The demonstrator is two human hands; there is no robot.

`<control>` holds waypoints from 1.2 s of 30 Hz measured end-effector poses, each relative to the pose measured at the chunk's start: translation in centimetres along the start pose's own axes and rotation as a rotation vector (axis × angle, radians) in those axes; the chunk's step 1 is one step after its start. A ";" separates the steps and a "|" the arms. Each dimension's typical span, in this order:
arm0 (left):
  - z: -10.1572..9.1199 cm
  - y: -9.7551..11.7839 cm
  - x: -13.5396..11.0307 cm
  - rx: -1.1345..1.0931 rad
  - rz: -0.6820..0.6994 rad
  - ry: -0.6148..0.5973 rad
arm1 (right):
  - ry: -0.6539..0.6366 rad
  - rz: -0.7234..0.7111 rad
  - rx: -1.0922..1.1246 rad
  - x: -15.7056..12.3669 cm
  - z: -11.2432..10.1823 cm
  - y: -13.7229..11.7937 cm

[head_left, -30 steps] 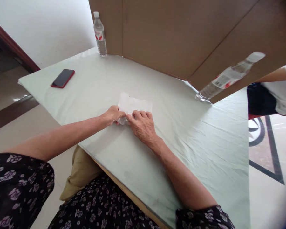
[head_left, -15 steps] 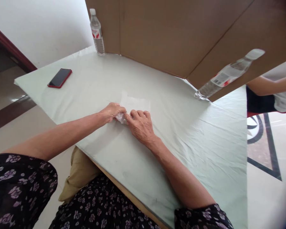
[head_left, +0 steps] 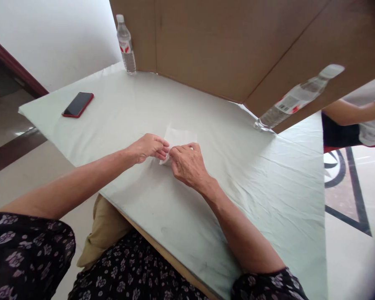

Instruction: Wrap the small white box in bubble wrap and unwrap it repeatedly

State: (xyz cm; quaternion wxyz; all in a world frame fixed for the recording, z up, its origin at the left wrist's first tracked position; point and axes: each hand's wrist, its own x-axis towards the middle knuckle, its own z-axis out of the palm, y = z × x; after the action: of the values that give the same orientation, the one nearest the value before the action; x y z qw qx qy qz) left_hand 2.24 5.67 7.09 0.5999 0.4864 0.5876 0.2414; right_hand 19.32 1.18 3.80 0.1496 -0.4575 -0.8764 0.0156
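The left hand (head_left: 151,146) was at the left of a thin, whitish, see-through sheet (head_left: 181,135), with its fingers curled and their tips close to the sheet's near left corner. Whether these fingers pinched the corner or were only beside it, I cannot tell. The sheet was on the tabletop (head_left: 137,104), between the two hands and partly beyond them: its far part was uncovered, and its near right part was hidden under the right hand (head_left: 189,164). The right hand had its fingers bent down over the sheet; because its fingertips were hidden, I cannot tell if it gripped the sheet.

Counting from left to right, there was one phone (head_left: 78,104) with a dark screen and a red edge, which lay on the left side, farther away than the left hand. Two bottles with white caps and red-and-white labels were on the tabletop. The left bottle (head_left: 126,46) stood at the far left, near the wall (head_left: 59,37). One brown cardboard screen (head_left: 206,46), folded in several panels, stood along the far side. The right bottle (head_left: 296,100) was in front of its right panel and looked slanted. At the far right, beyond the cardboard, one forearm (head_left: 359,111) of another person was visible.
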 end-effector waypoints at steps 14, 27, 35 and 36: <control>2.4 -6.1 0.6 0.957 0.839 0.321 | -0.068 0.804 0.709 -5.3 -0.8 5.6; 3.2 -6.0 -0.5 0.987 0.718 0.321 | 0.138 0.721 0.750 -2.0 2.6 4.1; 3.3 -4.5 -1.0 1.024 0.601 0.300 | 0.251 0.607 0.585 -1.3 1.5 2.2; 3.3 -4.4 -1.1 1.031 0.579 0.283 | 0.256 0.602 0.600 -1.1 1.4 1.9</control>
State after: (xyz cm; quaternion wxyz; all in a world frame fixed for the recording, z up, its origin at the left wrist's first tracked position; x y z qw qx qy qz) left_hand 3.92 1.92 3.28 0.1131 0.8175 0.5467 0.1412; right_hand 21.07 1.58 1.84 0.3719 -0.6269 -0.6353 0.2552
